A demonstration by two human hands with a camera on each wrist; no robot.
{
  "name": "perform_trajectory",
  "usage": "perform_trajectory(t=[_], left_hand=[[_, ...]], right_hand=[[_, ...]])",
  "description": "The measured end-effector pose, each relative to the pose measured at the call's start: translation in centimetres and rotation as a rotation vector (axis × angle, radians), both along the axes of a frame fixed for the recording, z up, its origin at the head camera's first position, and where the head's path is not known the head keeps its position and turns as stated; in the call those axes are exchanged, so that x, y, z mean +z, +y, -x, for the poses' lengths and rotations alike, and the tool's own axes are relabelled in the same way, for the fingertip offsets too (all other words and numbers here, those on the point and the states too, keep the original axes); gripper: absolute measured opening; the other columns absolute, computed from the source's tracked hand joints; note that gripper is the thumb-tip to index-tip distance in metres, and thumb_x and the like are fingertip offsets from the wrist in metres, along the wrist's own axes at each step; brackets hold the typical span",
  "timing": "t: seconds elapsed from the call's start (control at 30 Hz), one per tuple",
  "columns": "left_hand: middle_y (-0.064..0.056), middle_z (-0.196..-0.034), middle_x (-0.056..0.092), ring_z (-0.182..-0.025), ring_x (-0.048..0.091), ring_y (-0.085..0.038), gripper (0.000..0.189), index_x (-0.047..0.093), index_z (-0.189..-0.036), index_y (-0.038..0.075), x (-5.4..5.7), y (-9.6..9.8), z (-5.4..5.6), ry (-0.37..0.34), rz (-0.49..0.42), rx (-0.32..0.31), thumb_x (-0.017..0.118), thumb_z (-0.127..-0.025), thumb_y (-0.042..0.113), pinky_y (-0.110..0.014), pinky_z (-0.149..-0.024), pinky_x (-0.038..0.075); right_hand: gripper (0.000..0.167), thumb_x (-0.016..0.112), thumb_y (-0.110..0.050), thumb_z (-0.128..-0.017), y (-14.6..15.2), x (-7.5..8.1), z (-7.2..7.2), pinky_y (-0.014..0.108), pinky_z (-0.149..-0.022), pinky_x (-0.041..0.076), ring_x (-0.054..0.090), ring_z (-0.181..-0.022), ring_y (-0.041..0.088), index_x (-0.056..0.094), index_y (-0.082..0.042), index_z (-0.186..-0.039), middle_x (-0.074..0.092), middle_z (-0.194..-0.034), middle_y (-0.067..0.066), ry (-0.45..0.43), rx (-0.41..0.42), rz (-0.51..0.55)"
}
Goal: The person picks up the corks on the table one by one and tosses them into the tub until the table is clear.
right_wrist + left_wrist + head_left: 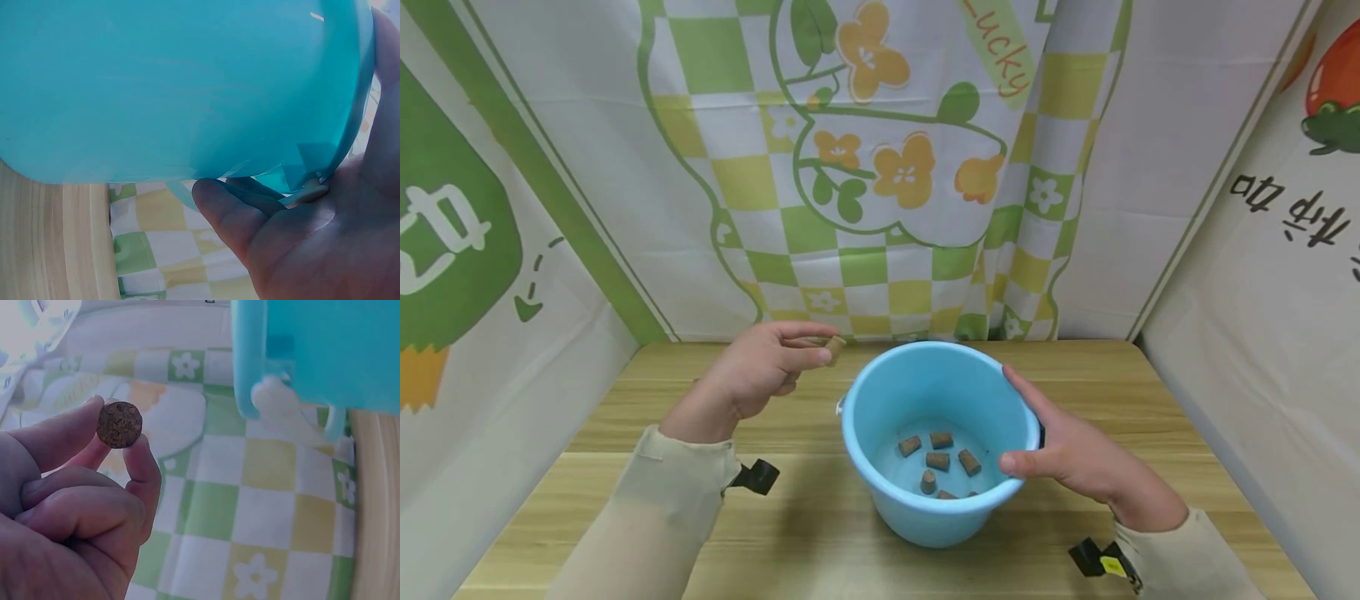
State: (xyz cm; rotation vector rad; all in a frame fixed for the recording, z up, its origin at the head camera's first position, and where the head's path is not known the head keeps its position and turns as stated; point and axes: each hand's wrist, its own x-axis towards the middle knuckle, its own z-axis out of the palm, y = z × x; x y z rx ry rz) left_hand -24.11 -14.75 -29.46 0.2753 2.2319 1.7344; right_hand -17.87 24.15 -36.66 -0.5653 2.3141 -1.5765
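Between thumb and fingertips, my left hand (767, 367) pinches a cork (834, 348), up in the air to the left of the bucket. The left wrist view shows the round speckled end of that cork (119, 425). A light blue bucket (942, 521) stands upright on the table, with several brown corks (937, 461) lying loose on its bottom. My right hand (1075, 450) grips the bucket's right rim, thumb over the edge and fingers outside. In the right wrist view, fingers (228, 209) reach under the blue wall near the handle joint.
The wooden table (760, 533) carries the bucket near its back edge. Behind hangs a checked green and yellow cloth (865, 267), with printed cloth walls on both sides. A white handle end (281, 409) sits on the bucket's left side. Black straps are on both wrists.
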Motion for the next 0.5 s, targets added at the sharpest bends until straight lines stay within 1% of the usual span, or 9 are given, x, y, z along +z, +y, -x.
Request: perform_trajectory(t=[0.03, 0.07, 0.13, 0.2, 0.27, 0.3, 0.4, 0.5], left_hand=[[-0.008, -0.111, 0.068, -0.047, 0.025, -0.008, 0.044, 0.061, -0.136, 0.006, 0.2, 0.2, -0.3, 0.007, 0.010, -0.007, 0.072, -0.094, 0.016, -0.021, -0.045, 0.026], [-0.006, -0.101, 0.068, -0.047, 0.025, -0.008, 0.044, 0.061, -0.135, 0.006, 0.5, 0.4, -0.5, 0.011, 0.021, -0.015, 0.072, -0.094, 0.016, -0.021, -0.046, 0.027], [-0.005, -0.100, 0.067, -0.048, 0.025, -0.008, 0.043, 0.062, -0.134, 0.006, 0.9, 0.7, -1.1, 0.023, 0.042, -0.034, 0.072, -0.094, 0.016, -0.021, -0.046, 0.027], [-0.005, -0.104, 0.066, -0.048, 0.026, -0.008, 0.042, 0.063, -0.134, 0.005, 1.2, 1.1, -1.5, 0.032, 0.052, -0.061, 0.072, -0.093, 0.015, -0.020, -0.047, 0.027], [-0.009, -0.110, 0.066, -0.048, 0.026, -0.008, 0.041, 0.063, -0.133, 0.005, 1.5, 1.4, -2.0, 0.042, 0.059, -0.087, 0.072, -0.094, 0.014, -0.020, -0.047, 0.028], [-0.012, -0.120, 0.065, -0.048, 0.026, -0.009, 0.040, 0.064, -0.132, 0.005, 1.6, 1.6, -2.2, 0.048, 0.060, -0.101, 0.072, -0.094, 0.014, -0.020, -0.047, 0.028], [-0.015, -0.120, 0.066, -0.047, 0.028, -0.010, 0.038, 0.065, -0.131, 0.004, 1.7, 2.2, -2.8, 0.057, 0.053, -0.149, 0.071, -0.094, 0.013, -0.021, -0.046, 0.028], [-0.014, -0.116, 0.068, -0.047, 0.030, -0.012, 0.037, 0.066, -0.129, 0.004, 1.7, 2.7, -3.2, 0.075, 0.057, -0.183, 0.071, -0.094, 0.012, -0.022, -0.046, 0.029]], right_hand=[[0.109, 0.081, -0.024, -0.084, 0.0, 0.0, 0.0, 0.043, -0.083, 0.053, 0.053, -0.115, 0.042, 0.005, -0.032, -0.161, 0.033, -0.149, 0.026, 0.005, 0.000, -0.001], [0.109, 0.081, -0.024, -0.084, 0.0, 0.0, 0.0, 0.043, -0.083, 0.053, 0.053, -0.115, 0.042, 0.005, -0.032, -0.161, 0.033, -0.149, 0.026, 0.007, 0.001, -0.001], [0.109, 0.081, -0.024, -0.084, 0.0, -0.1, 0.0, 0.043, -0.083, 0.052, 0.052, -0.115, 0.042, 0.005, -0.032, -0.161, 0.034, -0.148, 0.026, 0.016, 0.003, -0.002], [0.109, 0.081, -0.023, -0.084, 0.0, -0.1, 0.0, 0.043, -0.084, 0.052, 0.052, -0.115, 0.042, 0.005, -0.032, -0.161, 0.035, -0.147, 0.026, 0.020, 0.006, 0.000], [0.109, 0.081, -0.023, -0.084, 0.1, -0.1, 0.0, 0.042, -0.084, 0.052, 0.052, -0.116, 0.042, 0.004, -0.032, -0.161, 0.035, -0.147, 0.026, 0.018, 0.010, 0.006], [0.109, 0.081, -0.023, -0.084, 0.1, -0.1, 0.0, 0.042, -0.084, 0.052, 0.052, -0.116, 0.042, 0.004, -0.032, -0.161, 0.036, -0.147, 0.026, 0.017, 0.011, 0.008], [0.109, 0.081, -0.021, -0.084, 0.1, -0.2, 0.1, 0.043, -0.084, 0.052, 0.052, -0.116, 0.043, 0.004, -0.032, -0.161, 0.034, -0.148, 0.027, 0.007, 0.014, 0.017], [0.109, 0.081, -0.020, -0.084, 0.1, -0.2, 0.1, 0.043, -0.083, 0.052, 0.052, -0.116, 0.043, 0.004, -0.033, -0.161, 0.034, -0.148, 0.027, 0.007, 0.009, 0.010]])
